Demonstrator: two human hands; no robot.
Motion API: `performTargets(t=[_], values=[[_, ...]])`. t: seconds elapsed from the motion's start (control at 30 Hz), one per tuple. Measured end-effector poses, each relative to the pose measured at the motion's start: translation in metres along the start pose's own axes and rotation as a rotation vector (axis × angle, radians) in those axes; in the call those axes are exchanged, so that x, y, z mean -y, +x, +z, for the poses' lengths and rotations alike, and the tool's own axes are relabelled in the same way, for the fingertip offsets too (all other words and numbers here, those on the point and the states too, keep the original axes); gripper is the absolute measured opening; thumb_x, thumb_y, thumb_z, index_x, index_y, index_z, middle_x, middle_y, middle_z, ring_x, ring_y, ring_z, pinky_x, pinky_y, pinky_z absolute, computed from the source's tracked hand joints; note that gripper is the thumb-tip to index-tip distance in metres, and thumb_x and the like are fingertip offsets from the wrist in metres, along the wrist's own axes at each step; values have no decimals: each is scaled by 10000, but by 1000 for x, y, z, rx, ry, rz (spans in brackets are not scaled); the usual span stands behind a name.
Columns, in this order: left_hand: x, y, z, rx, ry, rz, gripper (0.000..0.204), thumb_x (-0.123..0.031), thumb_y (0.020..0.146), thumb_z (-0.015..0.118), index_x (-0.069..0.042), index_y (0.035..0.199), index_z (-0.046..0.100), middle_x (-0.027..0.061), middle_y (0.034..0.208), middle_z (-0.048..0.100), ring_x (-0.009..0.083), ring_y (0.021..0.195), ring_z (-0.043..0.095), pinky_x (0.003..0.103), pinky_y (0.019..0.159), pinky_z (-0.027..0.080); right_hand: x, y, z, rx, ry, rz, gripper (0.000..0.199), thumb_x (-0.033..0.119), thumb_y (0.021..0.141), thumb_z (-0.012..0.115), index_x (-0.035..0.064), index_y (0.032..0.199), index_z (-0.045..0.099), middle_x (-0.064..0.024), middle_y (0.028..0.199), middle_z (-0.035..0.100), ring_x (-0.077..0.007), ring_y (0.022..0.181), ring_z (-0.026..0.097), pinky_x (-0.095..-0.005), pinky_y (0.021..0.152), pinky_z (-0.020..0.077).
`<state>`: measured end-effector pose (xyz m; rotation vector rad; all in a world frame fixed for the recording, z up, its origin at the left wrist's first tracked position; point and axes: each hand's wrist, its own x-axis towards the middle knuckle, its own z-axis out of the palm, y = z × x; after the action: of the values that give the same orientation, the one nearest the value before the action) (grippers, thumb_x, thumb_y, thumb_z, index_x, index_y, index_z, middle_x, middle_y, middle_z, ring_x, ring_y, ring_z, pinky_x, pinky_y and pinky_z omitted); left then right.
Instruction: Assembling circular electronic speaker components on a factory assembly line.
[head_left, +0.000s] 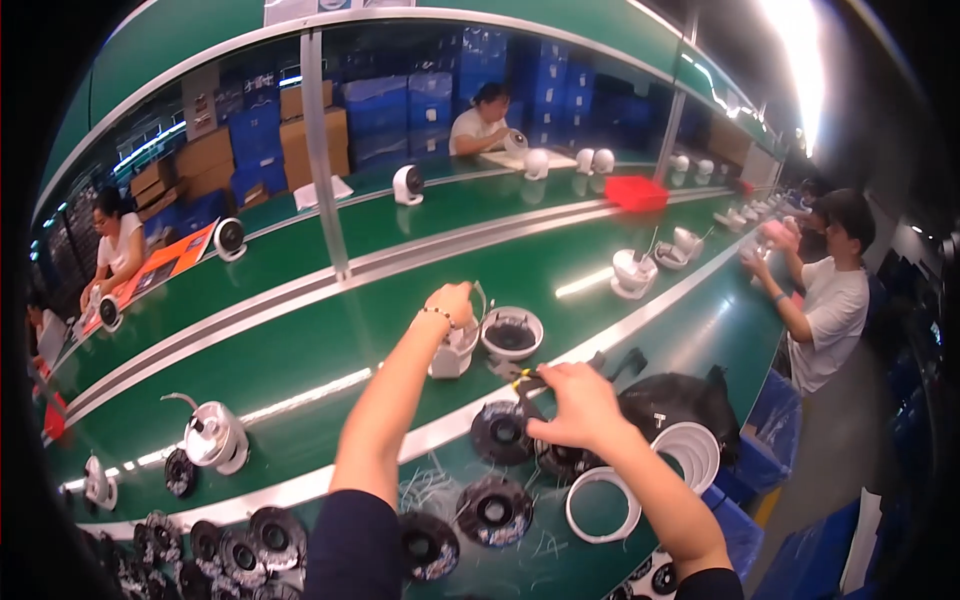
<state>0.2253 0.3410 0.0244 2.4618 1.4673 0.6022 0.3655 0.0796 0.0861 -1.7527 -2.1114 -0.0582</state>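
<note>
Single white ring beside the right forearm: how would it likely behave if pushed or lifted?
The white ring is likely light for its size: open hoop, thin wall. Probably fairly stiff, as its outline is evenly round. Lying flat on the green bench, it should slide rather than tip.

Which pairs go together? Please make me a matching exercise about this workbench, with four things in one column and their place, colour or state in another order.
Column 1
1. Left hand
2. Tray
3. Right hand
4. Long sheet at the far left

Column 2
A. holds a black-and-yellow tool
B. orange with dark areas
C. at the top of a white housing
D. plain red

Right pairs: 1-C, 2-D, 3-A, 4-B
</note>
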Motion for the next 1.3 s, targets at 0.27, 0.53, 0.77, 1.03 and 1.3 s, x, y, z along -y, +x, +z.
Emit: performTargets(t=[0.27,0.53,0.77,1.03,1.3], values=[[-13,44,20,130,-54,-173,218,-150,693,563,-65,855,681,192,945,630,337,908,607,393,817,482,-36,68,56,-60,-10,130,459,313,516,682,-17,816,577,-169,803,589,-325,784,575,-405,673,511],[-14,37,23,41,-251,-74,183,-193,686,592,-60,783,669,165,853,648,289,829,628,350,765,487,-50,104,66,8,-83,202,458,329,535,694,-9,830,605,-171,862,589,-311,836,580,-377,727,500],[-29,37,35,18,-292,-70,191,-187,707,589,-53,820,664,175,844,645,295,830,627,357,761,487,-54,110,70,46,-150,215,409,295,556,686,-8,818,607,-176,839,606,-307,802,604,-382,711,508],[-37,20,24,-296,-543,-29,149,-176,736,583,-39,764,637,145,771,654,256,744,642,336,721,497,-66,94,57,-11,-125,212,327,215,556,652,33,824,612,-177,723,612,-333,725,611,-413,681,502],[-20,-175,-39,313,-385,298,226,-190,782,597,-3,907,617,136,752,650,204,667,643,310,610,505,-42,27,-56,43,220,-51,592,252,480,687,-39,988,599,-136,782,599,-203,608,530,-292,569,436]])
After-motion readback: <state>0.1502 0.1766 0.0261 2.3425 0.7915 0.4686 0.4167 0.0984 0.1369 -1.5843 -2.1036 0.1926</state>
